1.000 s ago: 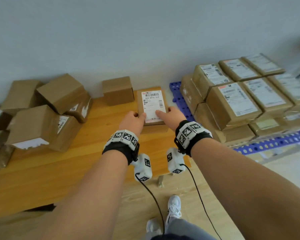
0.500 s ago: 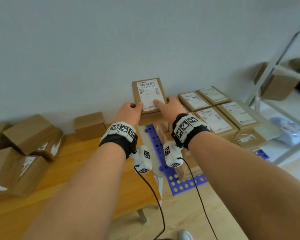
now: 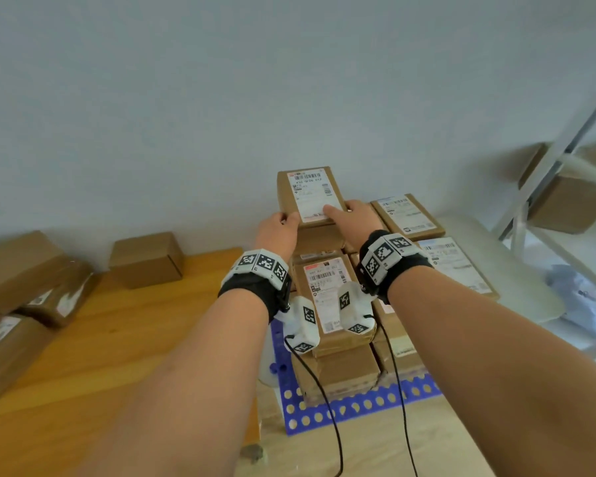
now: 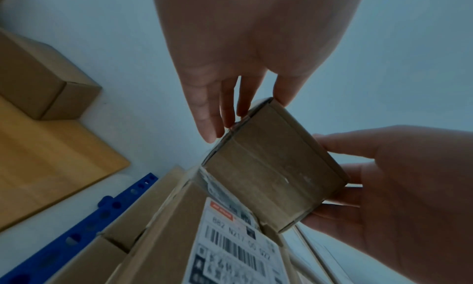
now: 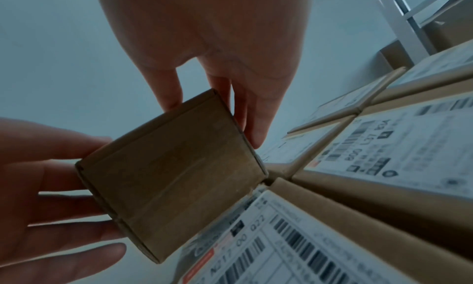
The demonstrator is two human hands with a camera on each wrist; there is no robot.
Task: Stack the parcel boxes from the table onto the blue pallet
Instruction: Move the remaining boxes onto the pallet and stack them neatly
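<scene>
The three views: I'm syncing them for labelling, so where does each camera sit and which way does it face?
Head: worn on the head, looking forward and down at the held parcel, blue pallet and table; both forearms, left hand, right hand show.
Left wrist: under the left wrist, looking along the fingers at the parcel's end; both hands show.
Right wrist: mirrored, under the right wrist; both hands show.
Shared: the held parcel and the stacked labelled boxes.

This looks like a small parcel-sorting or storage room. Brown cardboard parcel boxes (image 3: 145, 259) lie on a wooden table (image 3: 100, 339), and more boxes with barcode shipping labels (image 3: 327, 290) are stacked on a blue perforated pallet (image 3: 358, 406) against a bare pale wall (image 3: 221, 98). A white metal shelving rack (image 3: 561, 173) holds another box.
</scene>
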